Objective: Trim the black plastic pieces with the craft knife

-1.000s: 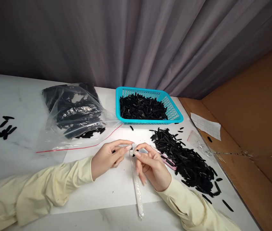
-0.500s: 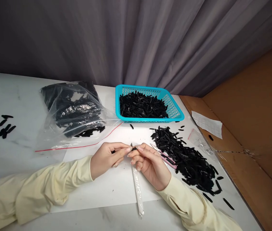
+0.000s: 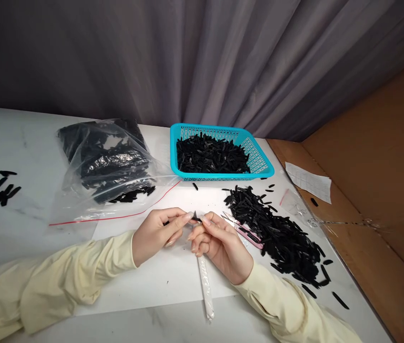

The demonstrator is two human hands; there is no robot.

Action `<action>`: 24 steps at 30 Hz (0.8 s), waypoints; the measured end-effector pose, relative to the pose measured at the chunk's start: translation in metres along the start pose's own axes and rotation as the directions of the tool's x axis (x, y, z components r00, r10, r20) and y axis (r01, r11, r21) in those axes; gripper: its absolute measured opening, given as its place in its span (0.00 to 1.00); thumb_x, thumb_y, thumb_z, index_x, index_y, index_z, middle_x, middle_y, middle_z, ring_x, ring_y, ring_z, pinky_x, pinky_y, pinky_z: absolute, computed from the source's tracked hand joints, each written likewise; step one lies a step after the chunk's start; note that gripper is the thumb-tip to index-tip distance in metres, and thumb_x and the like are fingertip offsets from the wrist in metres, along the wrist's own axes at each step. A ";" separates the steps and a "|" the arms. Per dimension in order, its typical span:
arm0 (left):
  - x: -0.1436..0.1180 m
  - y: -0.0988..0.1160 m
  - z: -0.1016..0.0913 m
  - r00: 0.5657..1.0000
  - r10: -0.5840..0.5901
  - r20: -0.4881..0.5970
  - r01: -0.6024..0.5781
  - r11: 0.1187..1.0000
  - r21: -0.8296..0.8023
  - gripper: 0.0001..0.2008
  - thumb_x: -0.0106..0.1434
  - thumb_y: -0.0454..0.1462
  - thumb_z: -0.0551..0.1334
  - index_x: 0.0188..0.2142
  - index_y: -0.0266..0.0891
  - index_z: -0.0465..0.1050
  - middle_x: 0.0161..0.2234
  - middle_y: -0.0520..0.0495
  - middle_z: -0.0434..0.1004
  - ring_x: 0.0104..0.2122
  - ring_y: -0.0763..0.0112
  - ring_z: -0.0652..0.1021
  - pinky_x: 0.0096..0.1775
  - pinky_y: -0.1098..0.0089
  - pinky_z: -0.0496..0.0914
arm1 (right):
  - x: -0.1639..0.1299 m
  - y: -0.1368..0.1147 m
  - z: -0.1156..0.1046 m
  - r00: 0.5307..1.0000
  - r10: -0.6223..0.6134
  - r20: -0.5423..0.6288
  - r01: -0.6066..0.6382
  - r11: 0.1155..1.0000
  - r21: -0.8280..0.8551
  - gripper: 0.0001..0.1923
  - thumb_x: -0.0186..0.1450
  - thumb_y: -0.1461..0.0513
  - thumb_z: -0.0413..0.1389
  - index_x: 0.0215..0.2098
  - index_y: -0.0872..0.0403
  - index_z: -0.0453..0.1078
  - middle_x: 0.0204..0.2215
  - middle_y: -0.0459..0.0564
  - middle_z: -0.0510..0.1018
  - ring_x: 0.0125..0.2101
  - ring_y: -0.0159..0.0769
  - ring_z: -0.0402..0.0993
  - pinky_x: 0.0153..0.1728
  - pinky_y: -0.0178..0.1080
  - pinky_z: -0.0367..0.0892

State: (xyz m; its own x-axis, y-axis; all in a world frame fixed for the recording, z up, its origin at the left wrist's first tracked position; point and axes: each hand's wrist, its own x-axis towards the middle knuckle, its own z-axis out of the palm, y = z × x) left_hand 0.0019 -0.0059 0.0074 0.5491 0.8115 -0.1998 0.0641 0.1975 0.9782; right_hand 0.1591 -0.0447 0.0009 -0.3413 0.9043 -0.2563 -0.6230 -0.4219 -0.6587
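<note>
The left hand and the right hand meet at the middle, thumb and forefinger of each pinched together with the other fingers curled in. Between their fingertips they hold a small black piece, raised above a white sheet. A dark pointed tip stands up beside it at the left fingertips. Below the right fingers a white wrapped stick slants down past the sheet's near edge; its upper end is hidden by the hand. Cream sleeves cover both forearms.

Just beyond the right hand lie pink-handled scissors, partly under the edge of a long heap of black pieces. Behind the hands stands a blue basket of similar pieces, and left of it a clear bag with a red line along its mouth, also holding black pieces. A few loose strips lie at the far left of the bench. At the right, a paper slip rests on cardboard; a grey curtain hangs behind.
</note>
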 end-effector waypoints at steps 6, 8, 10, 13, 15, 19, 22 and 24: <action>0.000 -0.001 -0.001 1.000 -0.008 -0.014 0.007 0.999 -0.050 0.12 0.61 0.42 0.56 0.34 0.33 0.69 0.11 0.62 0.54 0.13 0.83 0.54 0.16 0.78 0.50 | 0.001 0.000 0.001 1.000 0.021 -0.002 -0.021 1.000 0.008 0.09 0.64 0.59 0.51 0.28 0.56 0.59 0.23 0.51 0.79 0.20 0.30 0.75 0.19 0.28 0.69; 0.001 -0.001 -0.001 1.000 -0.013 -0.024 0.011 0.998 -0.063 0.13 0.60 0.41 0.56 0.36 0.32 0.69 0.11 0.62 0.54 0.13 0.83 0.54 0.16 0.78 0.50 | 0.002 0.000 0.000 0.999 0.036 -0.013 -0.035 0.999 0.013 0.11 0.65 0.57 0.49 0.29 0.57 0.61 0.23 0.52 0.79 0.19 0.30 0.75 0.19 0.29 0.70; 0.001 -0.001 -0.001 1.000 -0.011 -0.027 0.009 0.998 -0.069 0.13 0.60 0.41 0.57 0.37 0.31 0.70 0.11 0.61 0.54 0.13 0.83 0.54 0.16 0.78 0.50 | 0.003 0.000 0.000 0.998 0.057 -0.023 -0.057 0.998 0.022 0.14 0.65 0.56 0.48 0.28 0.58 0.63 0.22 0.53 0.79 0.19 0.31 0.75 0.18 0.29 0.70; 0.001 0.000 0.000 1.000 -0.007 -0.026 0.005 0.998 -0.068 0.15 0.60 0.41 0.57 0.38 0.30 0.70 0.11 0.61 0.53 0.13 0.83 0.55 0.17 0.77 0.50 | 0.003 0.000 -0.001 0.994 0.105 -0.029 -0.104 0.994 0.024 0.17 0.66 0.53 0.46 0.28 0.58 0.63 0.22 0.54 0.79 0.18 0.31 0.75 0.17 0.30 0.70; 0.001 0.001 0.001 1.000 -0.013 -0.025 0.011 0.997 -0.070 0.15 0.59 0.41 0.57 0.39 0.29 0.70 0.11 0.61 0.53 0.13 0.83 0.54 0.17 0.77 0.49 | 0.003 0.000 -0.001 0.992 0.123 -0.026 -0.123 0.992 0.022 0.19 0.66 0.52 0.45 0.28 0.58 0.63 0.22 0.54 0.79 0.18 0.31 0.75 0.17 0.30 0.70; 0.001 0.000 0.001 0.999 -0.035 -0.029 0.033 0.996 -0.089 0.15 0.59 0.41 0.58 0.38 0.30 0.71 0.11 0.61 0.53 0.13 0.83 0.54 0.16 0.77 0.49 | 0.002 0.000 -0.001 0.991 0.134 -0.013 -0.134 0.991 0.024 0.21 0.66 0.51 0.43 0.26 0.58 0.63 0.21 0.55 0.79 0.17 0.31 0.74 0.17 0.30 0.69; 0.001 -0.001 0.001 0.998 -0.051 -0.022 0.049 0.994 -0.103 0.15 0.59 0.42 0.58 0.38 0.30 0.71 0.11 0.61 0.52 0.13 0.83 0.55 0.17 0.77 0.49 | 0.002 -0.001 -0.001 0.990 0.139 0.008 -0.139 0.990 0.024 0.22 0.67 0.51 0.42 0.25 0.58 0.63 0.20 0.55 0.79 0.15 0.31 0.74 0.16 0.29 0.68; 0.002 -0.002 0.000 0.998 -0.055 -0.011 0.053 0.993 -0.108 0.16 0.59 0.43 0.58 0.37 0.30 0.71 0.11 0.61 0.52 0.13 0.83 0.54 0.17 0.77 0.49 | 0.002 0.000 -0.001 0.989 0.144 0.020 -0.145 0.989 0.021 0.23 0.67 0.51 0.41 0.25 0.58 0.63 0.20 0.55 0.78 0.15 0.31 0.73 0.15 0.29 0.68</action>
State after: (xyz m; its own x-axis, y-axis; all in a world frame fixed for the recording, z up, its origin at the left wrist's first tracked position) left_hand 0.0028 -0.0051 0.0052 0.5356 0.8055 -0.2537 0.0028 0.2987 0.9544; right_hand 0.1594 -0.0428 0.0000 -0.4416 0.8326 -0.3344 -0.5821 -0.5494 -0.5994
